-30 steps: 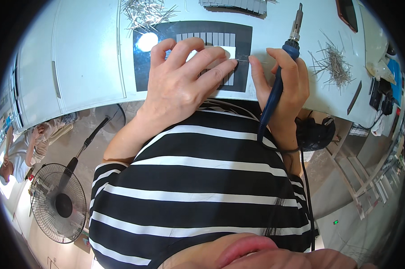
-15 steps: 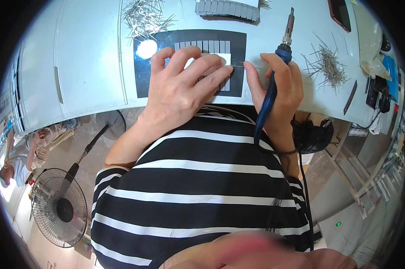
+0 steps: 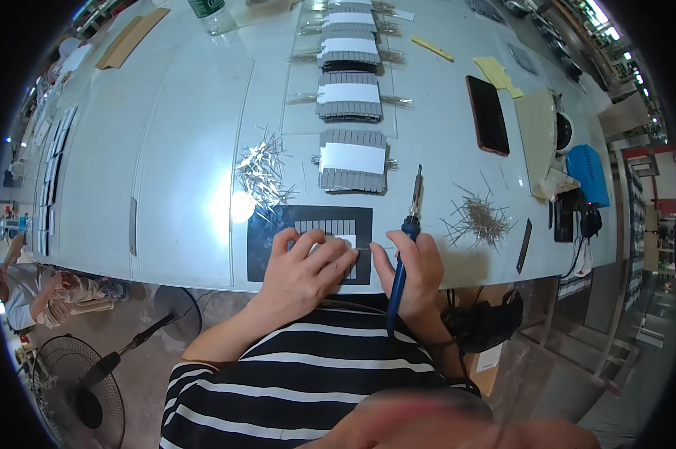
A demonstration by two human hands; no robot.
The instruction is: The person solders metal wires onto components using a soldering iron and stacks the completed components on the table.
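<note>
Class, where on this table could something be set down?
Bare: the stretch between the left dark strip and left wire pile; a smaller patch between the nearest grey stack and the phone. Crowded: around the black mat, with the left hand, right hand and soldering iron.

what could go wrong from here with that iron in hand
The soldering iron in the right hand has its metal end uncovered; if hot, it could burn the left hand on a careless swing. The thin wire between the two hands looks slight and might slip out of line. The grey strips under the left hand might shift on the black mat.
</note>
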